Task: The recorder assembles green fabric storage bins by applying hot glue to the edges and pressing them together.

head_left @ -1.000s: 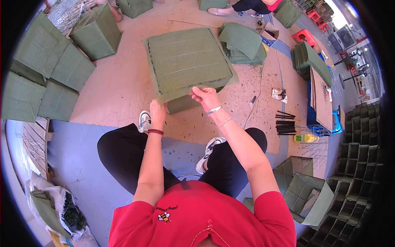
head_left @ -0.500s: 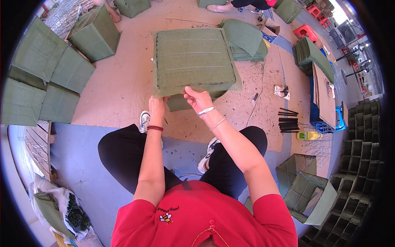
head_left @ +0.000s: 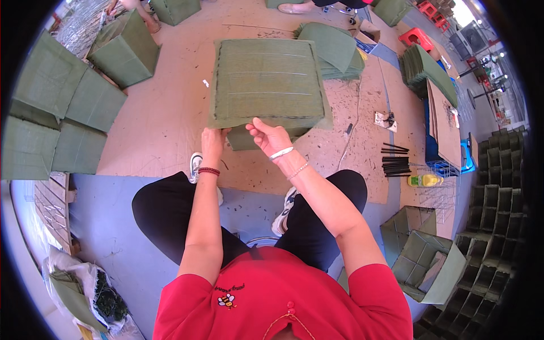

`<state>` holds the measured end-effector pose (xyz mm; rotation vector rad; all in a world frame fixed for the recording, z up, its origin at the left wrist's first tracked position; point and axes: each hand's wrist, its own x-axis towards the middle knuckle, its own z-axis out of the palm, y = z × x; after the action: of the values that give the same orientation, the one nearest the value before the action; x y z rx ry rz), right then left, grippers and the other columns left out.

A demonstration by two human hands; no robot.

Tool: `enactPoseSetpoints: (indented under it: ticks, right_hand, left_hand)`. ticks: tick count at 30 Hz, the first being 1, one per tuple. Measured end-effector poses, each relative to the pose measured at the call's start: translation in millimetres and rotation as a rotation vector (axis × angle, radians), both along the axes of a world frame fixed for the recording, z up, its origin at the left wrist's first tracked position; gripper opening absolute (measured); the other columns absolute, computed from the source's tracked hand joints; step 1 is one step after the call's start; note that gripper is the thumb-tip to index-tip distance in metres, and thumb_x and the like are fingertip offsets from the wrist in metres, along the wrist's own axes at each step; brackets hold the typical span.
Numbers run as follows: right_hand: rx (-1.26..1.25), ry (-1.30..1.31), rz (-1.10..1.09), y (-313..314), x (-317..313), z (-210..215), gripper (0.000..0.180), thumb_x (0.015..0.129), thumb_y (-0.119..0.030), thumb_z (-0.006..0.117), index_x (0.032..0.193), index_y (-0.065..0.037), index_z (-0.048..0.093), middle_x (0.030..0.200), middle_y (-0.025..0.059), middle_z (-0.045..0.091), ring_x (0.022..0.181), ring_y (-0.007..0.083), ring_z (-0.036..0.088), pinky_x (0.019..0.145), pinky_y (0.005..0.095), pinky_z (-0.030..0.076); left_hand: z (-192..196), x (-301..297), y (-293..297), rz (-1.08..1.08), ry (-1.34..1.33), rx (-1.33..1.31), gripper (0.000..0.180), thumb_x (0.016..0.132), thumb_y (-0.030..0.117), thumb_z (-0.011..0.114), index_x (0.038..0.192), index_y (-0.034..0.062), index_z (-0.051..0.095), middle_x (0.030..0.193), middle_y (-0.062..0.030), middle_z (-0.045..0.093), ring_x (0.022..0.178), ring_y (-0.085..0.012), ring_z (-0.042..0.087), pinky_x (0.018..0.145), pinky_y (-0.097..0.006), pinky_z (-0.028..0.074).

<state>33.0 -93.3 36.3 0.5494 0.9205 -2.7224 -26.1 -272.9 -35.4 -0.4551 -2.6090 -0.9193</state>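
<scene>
A green fabric-covered box point(head_left: 266, 139) stands in front of me. Its top is a square green fabric panel point(head_left: 266, 85) with pale lines across it and a loose border past the box's edges. My left hand point(head_left: 213, 143) is at the near left part of that border, fingers closed and partly hidden under the cloth. To its right, my right hand point(head_left: 271, 137) pinches the near edge between thumb and curled fingers. Whether something small is also in either hand cannot be made out.
Stacked green panels point(head_left: 334, 51) lie behind the box. On the right are black strips point(head_left: 395, 166), a bottle with yellow liquid point(head_left: 425, 181) and an open wire-framed green box point(head_left: 425, 263). Green boxes point(head_left: 79, 141) stand at left. Another person's shoe point(head_left: 296, 8) shows at the far edge.
The view has shifted slightly. My right thumb and fingers have moved a little along the panel's near edge, and the left hand stays by the near left border.
</scene>
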Motion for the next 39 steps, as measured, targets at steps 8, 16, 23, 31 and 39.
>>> enactPoseSetpoints:
  ticks: [8,16,23,31,39]
  right_hand:
    - [0.252,-0.145,-0.292,50.4,20.4,-6.7,0.030,0.073,-0.028,0.075,0.082,-0.004,0.058,0.075,0.0063,0.063,0.064,0.0112,0.060,0.048,0.0195,0.042]
    - [0.440,-0.057,-0.272,70.4,25.4,-23.4,0.017,0.077,-0.020,0.071,0.075,-0.006,0.062,0.072,0.0025,0.064,0.062,0.0085,0.059,0.048,0.0188,0.040]
    - [0.489,-0.026,-0.273,75.2,16.3,-33.0,0.017,0.077,-0.021,0.071,0.075,-0.006,0.063,0.070,0.0029,0.064,0.059,0.0078,0.058,0.049,0.0178,0.039]
    - [0.757,-0.082,-0.261,139.5,-21.0,-24.6,0.019,0.077,-0.022,0.070,0.079,-0.004,0.062,0.072,0.0062,0.065,0.057,0.0094,0.059,0.048,0.0182,0.040]
    - [0.313,-0.081,0.111,94.1,-1.8,-17.7,0.025,0.078,-0.028,0.070,0.091,-0.009,0.061,0.089,0.0029,0.065,0.075,0.0095,0.060,0.062,0.0234,0.043]
  left_hand:
    - [23.3,32.9,0.2,0.151,-0.451,-0.004,0.023,0.075,0.021,0.068,0.085,0.0005,0.067,0.070,-0.0167,0.065,0.061,-0.0267,0.064,0.059,-0.033,0.050]
    - [59.3,39.4,40.0,-0.213,-0.847,0.977,0.036,0.084,0.024,0.062,0.094,-0.0102,0.060,0.094,-0.0182,0.063,0.083,-0.0197,0.063,0.073,-0.027,0.050]
    - [67.7,38.8,54.1,-0.071,-0.855,1.143,0.031,0.083,0.025,0.063,0.087,-0.0064,0.063,0.079,-0.0165,0.064,0.070,-0.0177,0.063,0.064,-0.027,0.050]
    - [61.6,44.9,117.3,-0.024,-0.886,1.271,0.025,0.085,0.022,0.062,0.088,-0.0026,0.061,0.079,-0.0122,0.064,0.069,-0.0167,0.061,0.065,-0.027,0.050]
    - [71.6,63.1,104.0,-0.022,-0.881,1.304,0.030,0.085,0.022,0.060,0.091,-0.0068,0.061,0.081,-0.0136,0.064,0.070,-0.0184,0.062,0.064,-0.027,0.050]
